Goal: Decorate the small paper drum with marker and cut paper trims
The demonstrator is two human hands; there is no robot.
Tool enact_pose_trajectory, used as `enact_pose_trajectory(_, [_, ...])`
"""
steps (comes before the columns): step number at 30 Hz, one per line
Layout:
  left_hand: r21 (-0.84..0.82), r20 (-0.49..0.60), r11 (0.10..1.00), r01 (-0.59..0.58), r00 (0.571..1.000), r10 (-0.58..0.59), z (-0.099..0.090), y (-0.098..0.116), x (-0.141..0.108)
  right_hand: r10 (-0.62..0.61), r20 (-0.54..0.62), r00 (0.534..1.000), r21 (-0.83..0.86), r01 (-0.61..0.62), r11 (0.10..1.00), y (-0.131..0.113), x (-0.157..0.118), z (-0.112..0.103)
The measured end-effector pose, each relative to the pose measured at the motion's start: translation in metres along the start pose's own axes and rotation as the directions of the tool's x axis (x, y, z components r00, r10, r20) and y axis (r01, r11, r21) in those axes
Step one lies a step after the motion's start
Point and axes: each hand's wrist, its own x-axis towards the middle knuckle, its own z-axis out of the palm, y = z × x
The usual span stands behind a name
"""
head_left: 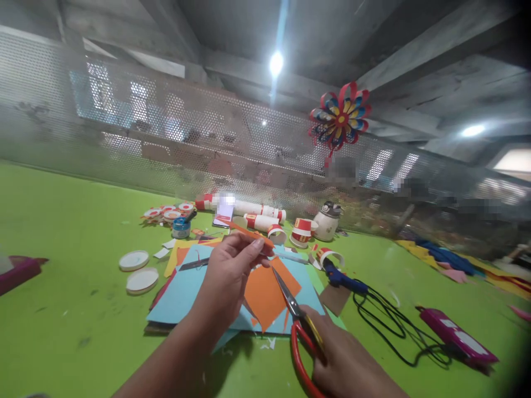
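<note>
My left hand (236, 257) pinches a folded piece of orange paper (262, 239) between thumb and fingers, above the paper stack. In my right hand (338, 354) is a pair of scissors (295, 312) with red handles, its blades close together and pointing up toward the left hand. The blade tips are apart from the held piece. Beneath both hands lies a larger sheet of orange paper (269, 293) with a cut edge, on top of light blue paper (182, 298). Small orange and white scraps are scattered near its front edge.
A blue glue gun (342, 279) with a black cable lies right, near a purple power strip (456, 334). Paper cups (302, 231), a white jar (327, 221), a phone (224, 213) and a blue tub (181, 227) stand behind. White lids (142, 281) lie left.
</note>
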Motion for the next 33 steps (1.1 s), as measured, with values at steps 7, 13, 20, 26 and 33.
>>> enact_pose_trajectory(7, [-0.05, -0.037, 0.997, 0.064, 0.997, -0.066, -0.006, 0.001, 0.005, 0.015, 0.022, 1.0, 0.564, -0.025, 0.826, -0.001, -0.013, -0.021])
enact_pose_trajectory(13, [-0.018, -0.05, 0.992, 0.127, 0.991, -0.128, -0.004, -0.002, 0.005, -0.067, -0.038, 0.997, 0.67, 0.075, 0.739, 0.003, -0.02, -0.025])
enact_pose_trajectory(20, [0.017, -0.125, 0.993, 0.117, 0.986, -0.114, -0.011, -0.007, 0.011, -0.121, 0.013, 0.993, 0.696, 0.078, 0.714, -0.018, -0.003, -0.026])
enact_pose_trajectory(26, [0.145, -0.154, 0.977, 0.158, 0.979, -0.136, -0.012, -0.01, 0.013, -0.064, -0.004, 0.998, 0.718, 0.047, 0.694, -0.019, -0.001, -0.026])
enact_pose_trajectory(33, [0.396, -0.05, 0.879, 0.265, 0.962, -0.267, -0.016, -0.024, 0.017, 0.023, 0.072, 0.997, 0.753, -0.07, 0.655, -0.036, 0.013, -0.042])
